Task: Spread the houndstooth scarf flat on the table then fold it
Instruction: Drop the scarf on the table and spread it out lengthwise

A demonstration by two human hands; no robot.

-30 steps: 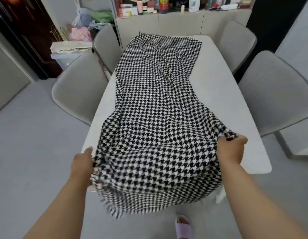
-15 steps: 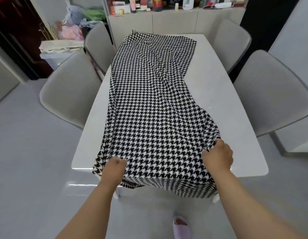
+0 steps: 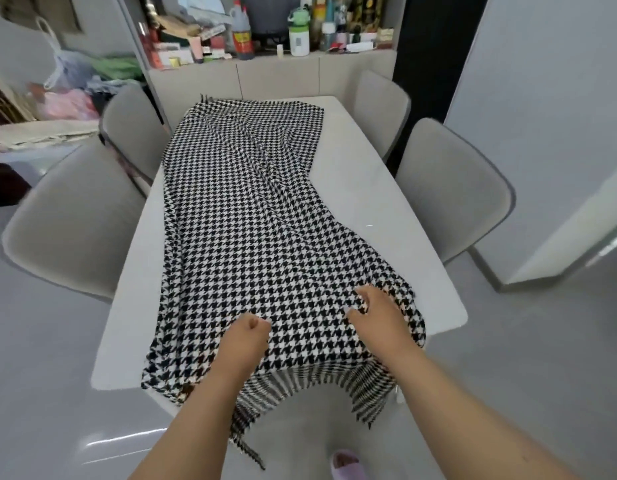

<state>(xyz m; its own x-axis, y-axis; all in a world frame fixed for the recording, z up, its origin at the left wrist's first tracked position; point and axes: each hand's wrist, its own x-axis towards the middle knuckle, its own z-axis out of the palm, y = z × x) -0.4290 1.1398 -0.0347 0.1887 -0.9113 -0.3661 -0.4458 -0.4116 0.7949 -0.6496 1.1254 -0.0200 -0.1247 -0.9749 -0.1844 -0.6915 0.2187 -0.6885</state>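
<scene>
Risk first: the houndstooth scarf (image 3: 244, 216) is overhanging the table (image 3: 376, 188) edge just below my wrists, and I judge the hanging fringe could be dragging the near end off if I am letting go too early. Diagonal ridges are running away from my hands toward the far end; folding over them would be locking creases in.

Left hand (image 3: 246, 344) is resting on the cloth with fingers curled under; I cannot tell whether it is pinching fabric. Right hand (image 3: 378, 315) is lying beside it, fingers bent, gathering a small bunch of scarf. The scarf is stretching ahead of both hands, skewed leftward, with bare tabletop beyond my right hand.
</scene>
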